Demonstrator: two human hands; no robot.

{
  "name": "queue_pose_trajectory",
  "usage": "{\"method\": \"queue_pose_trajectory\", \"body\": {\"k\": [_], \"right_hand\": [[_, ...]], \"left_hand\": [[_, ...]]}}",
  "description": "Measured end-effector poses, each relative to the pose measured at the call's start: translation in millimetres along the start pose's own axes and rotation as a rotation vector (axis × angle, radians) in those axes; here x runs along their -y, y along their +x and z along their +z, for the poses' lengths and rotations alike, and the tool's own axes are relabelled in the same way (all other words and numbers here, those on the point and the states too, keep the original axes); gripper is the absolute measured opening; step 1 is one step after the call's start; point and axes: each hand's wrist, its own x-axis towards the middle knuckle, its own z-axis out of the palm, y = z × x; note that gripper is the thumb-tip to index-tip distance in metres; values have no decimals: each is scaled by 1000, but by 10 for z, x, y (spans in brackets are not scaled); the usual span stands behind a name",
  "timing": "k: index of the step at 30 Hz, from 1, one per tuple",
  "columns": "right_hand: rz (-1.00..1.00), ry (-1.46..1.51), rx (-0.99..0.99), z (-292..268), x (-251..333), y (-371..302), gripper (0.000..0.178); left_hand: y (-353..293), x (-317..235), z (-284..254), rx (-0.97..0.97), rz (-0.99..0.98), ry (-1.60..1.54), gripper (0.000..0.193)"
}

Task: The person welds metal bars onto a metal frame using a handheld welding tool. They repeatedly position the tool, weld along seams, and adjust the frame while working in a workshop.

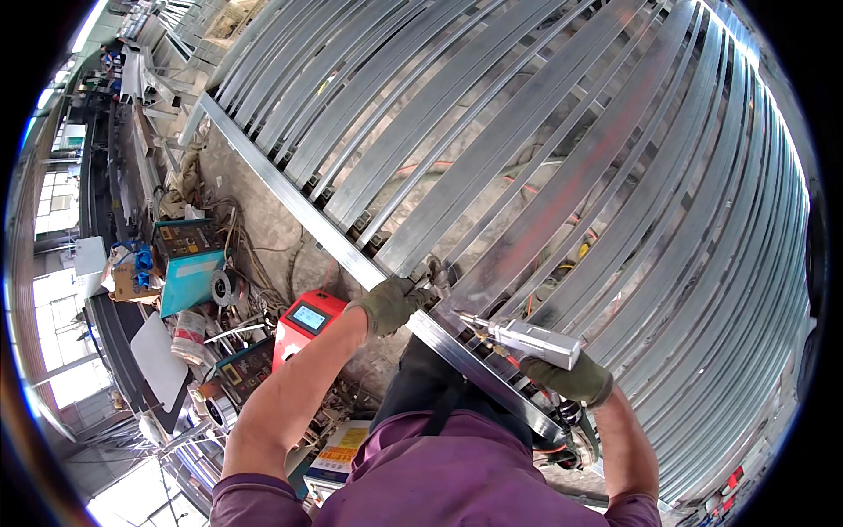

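My right hand (575, 379), in a dark green glove, is closed round a silver handheld welding gun (537, 342). The gun's narrow nozzle points left, at the joint between a flat bar and the edge rail. My left hand (388, 305), gloved alike, is closed at the rail just left of that joint. A small dark metal piece (432, 274) shows at its fingertips, too small to name. Both hands work over a large frame of parallel galvanized steel bars (527, 263), joined along the near side by a long edge rail (290, 204).
A red machine with a lit screen (309, 318) stands left of my left forearm. Beyond it are a teal-sided machine (189, 268), a wire spool (224, 287) and tangled cables (250, 241). Orange hoses run under the bars. A yellow-labelled box (342, 450) sits beside my body.
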Motion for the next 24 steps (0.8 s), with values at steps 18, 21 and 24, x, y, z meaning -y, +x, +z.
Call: {"method": "queue_pose_trajectory", "body": {"k": [18, 21, 24], "right_hand": [[6, -121, 212, 188, 70, 468, 45], [-88, 86, 211, 196, -333, 503, 43], [-67, 146, 240, 201, -397, 512, 44]], "left_hand": [[-39, -62, -84, 49, -6, -50, 37], [17, -18, -65, 38, 6, -40, 38], [60, 49, -57, 24, 25, -2, 39]]}}
